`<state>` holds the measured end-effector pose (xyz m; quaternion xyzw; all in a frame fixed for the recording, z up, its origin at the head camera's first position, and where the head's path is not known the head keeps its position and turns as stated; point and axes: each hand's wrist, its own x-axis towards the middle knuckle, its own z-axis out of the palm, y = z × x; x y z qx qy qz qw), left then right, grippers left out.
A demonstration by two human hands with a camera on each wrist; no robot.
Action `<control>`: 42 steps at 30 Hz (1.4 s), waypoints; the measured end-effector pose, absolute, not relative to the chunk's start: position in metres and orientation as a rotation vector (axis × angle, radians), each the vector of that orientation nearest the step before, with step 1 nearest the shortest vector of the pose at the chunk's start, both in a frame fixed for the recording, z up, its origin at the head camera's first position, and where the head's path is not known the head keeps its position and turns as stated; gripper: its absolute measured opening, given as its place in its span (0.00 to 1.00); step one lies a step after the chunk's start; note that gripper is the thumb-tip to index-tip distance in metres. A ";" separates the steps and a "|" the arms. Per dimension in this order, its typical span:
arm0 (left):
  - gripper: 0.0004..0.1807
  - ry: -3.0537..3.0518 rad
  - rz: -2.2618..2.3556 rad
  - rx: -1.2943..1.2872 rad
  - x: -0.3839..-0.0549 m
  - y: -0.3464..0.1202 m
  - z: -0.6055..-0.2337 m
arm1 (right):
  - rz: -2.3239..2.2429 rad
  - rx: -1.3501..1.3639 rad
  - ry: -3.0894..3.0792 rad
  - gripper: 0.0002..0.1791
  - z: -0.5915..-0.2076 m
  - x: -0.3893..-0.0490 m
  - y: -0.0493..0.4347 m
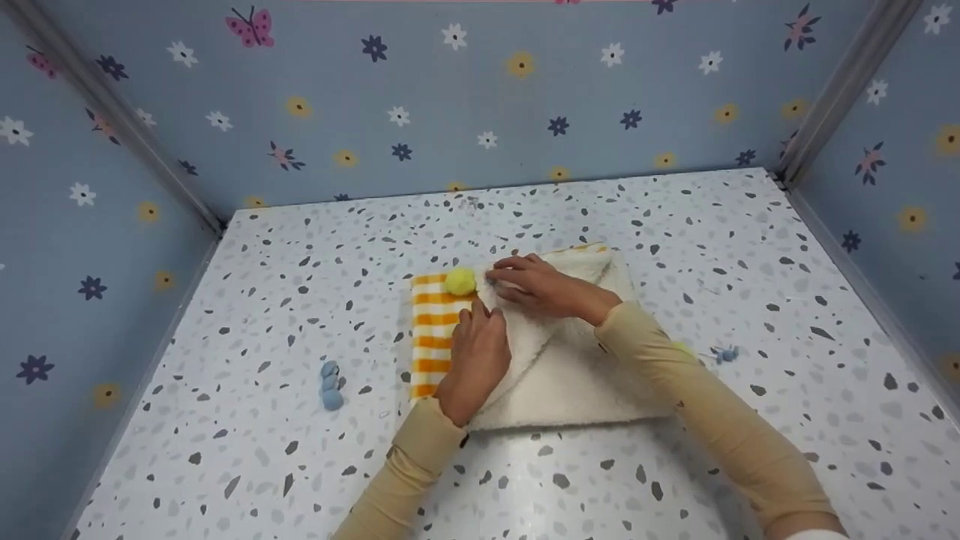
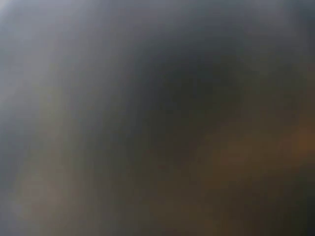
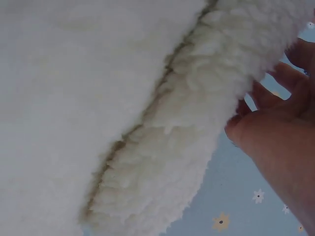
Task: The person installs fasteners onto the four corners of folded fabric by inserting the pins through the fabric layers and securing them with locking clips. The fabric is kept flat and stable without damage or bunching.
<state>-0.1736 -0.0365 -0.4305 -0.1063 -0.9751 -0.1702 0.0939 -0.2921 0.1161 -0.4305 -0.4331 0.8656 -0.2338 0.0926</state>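
A folded cloth (image 1: 577, 382) lies on the table, its white fleece side turned up and a yellow-and-white checked strip (image 1: 431, 337) showing along the left. On that strip's far end sits a yellow pom-pom (image 1: 460, 282). My left hand (image 1: 480, 352) pinches the fleece edge just below the pom-pom; its fingertips are partly hidden. To the right of the pom-pom, my right hand (image 1: 536, 286) has curled fingers at the same edge, with a small bluish bit at the tips. The right wrist view shows the thumb against the fleece (image 3: 197, 123). The left wrist view is dark and blurred.
A cluster of blue balls (image 1: 330, 386) lies on the speckled table (image 1: 262, 450) left of the cloth. At the right, a blue bobble (image 1: 726, 354) on a string lies beside the right forearm, near a yellow patch. Flowered panels (image 1: 450, 97) enclose the table's back and sides.
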 end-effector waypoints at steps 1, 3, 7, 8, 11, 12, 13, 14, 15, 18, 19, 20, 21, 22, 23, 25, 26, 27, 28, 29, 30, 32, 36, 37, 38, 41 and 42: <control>0.08 -2.891 -0.502 -0.298 -0.174 -0.036 -0.430 | -0.696 -1.268 2.559 0.25 -0.430 -0.292 0.117; 0.09 -2.891 -0.517 -0.269 -0.174 -0.035 -0.428 | -0.702 -1.254 2.550 0.26 -0.429 -0.291 0.118; 0.13 -2.858 -0.517 -0.236 -0.174 -0.033 -0.426 | -0.733 -1.317 2.555 0.24 -0.428 -0.286 0.123; 0.15 -2.856 -0.517 -0.228 -0.174 -0.033 -0.425 | -0.747 -1.344 2.558 0.23 -0.428 -0.285 0.124; 0.17 -2.835 -0.529 -0.225 -0.171 -0.030 -0.422 | -0.783 -1.422 2.570 0.21 -0.428 -0.279 0.129; 0.18 -2.838 -0.538 -0.225 -0.170 -0.029 -0.421 | -0.795 -1.449 2.578 0.20 -0.428 -0.277 0.131; 0.19 -2.842 -0.550 -0.226 -0.169 -0.028 -0.419 | -0.803 -1.466 2.587 0.20 -0.429 -0.275 0.134; 0.19 -2.836 -0.561 -0.234 -0.167 -0.026 -0.418 | -0.811 -1.478 2.596 0.19 -0.429 -0.273 0.136; 0.20 -2.822 -0.569 -0.245 -0.165 -0.025 -0.417 | -0.817 -1.486 2.606 0.19 -0.428 -0.271 0.139; 0.20 -2.763 -0.582 -0.291 -0.159 -0.019 -0.417 | -0.821 -1.503 2.651 0.19 -0.429 -0.264 0.148; 0.20 -2.737 -0.584 -0.313 -0.157 -0.017 -0.418 | -0.819 -1.502 2.667 0.19 -0.429 -0.261 0.152; 0.19 -2.709 -0.584 -0.336 -0.155 -0.015 -0.419 | -0.817 -1.504 2.685 0.19 -0.429 -0.258 0.155; 0.19 -2.686 -0.586 -0.362 -0.153 -0.013 -0.419 | -0.812 -1.505 2.705 0.19 -0.429 -0.256 0.159; 0.19 -2.667 -0.593 -0.391 -0.151 -0.011 -0.420 | -0.807 -1.508 2.726 0.19 -0.429 -0.253 0.164; 0.18 -2.647 -0.599 -0.419 -0.149 -0.008 -0.421 | -0.808 -1.514 2.744 0.19 -0.429 -0.250 0.168; 0.17 -2.619 -0.614 -0.479 -0.146 -0.003 -0.422 | -0.821 -1.532 2.780 0.19 -0.429 -0.245 0.177; 0.17 -2.605 -0.626 -0.509 -0.145 -0.001 -0.423 | -0.831 -1.545 2.798 0.19 -0.429 -0.243 0.182; 0.17 -2.593 -0.638 -0.541 -0.144 0.001 -0.423 | -0.842 -1.559 2.814 0.19 -0.430 -0.241 0.187; 0.17 -2.581 -0.651 -0.572 -0.142 0.004 -0.424 | -0.851 -1.572 2.829 0.20 -0.431 -0.238 0.193; 0.17 -2.571 -0.660 -0.604 -0.141 0.006 -0.424 | -0.859 -1.589 2.843 0.20 -0.432 -0.237 0.198; 0.18 -2.560 -0.666 -0.640 -0.140 0.008 -0.424 | -0.866 -1.601 2.859 0.20 -0.433 -0.235 0.203; 0.18 -2.537 -0.668 -0.710 -0.137 0.012 -0.426 | -0.876 -1.609 2.888 0.20 -0.434 -0.230 0.212; 0.15 -2.486 -0.676 -0.829 -0.132 0.020 -0.431 | -0.884 -1.577 2.937 0.21 -0.434 -0.220 0.229; 0.14 -2.475 -0.680 -0.849 -0.130 0.022 -0.432 | -0.883 -1.564 2.949 0.22 -0.434 -0.217 0.232; 0.14 -2.466 -0.684 -0.869 -0.129 0.023 -0.433 | -0.881 -1.552 2.958 0.22 -0.434 -0.215 0.235; 0.14 -2.446 -0.684 -0.926 -0.126 0.028 -0.437 | -0.871 -1.524 2.985 0.24 -0.434 -0.208 0.242; 0.14 -2.443 -0.665 -0.945 -0.125 0.030 -0.438 | -0.869 -1.519 2.993 0.24 -0.434 -0.207 0.244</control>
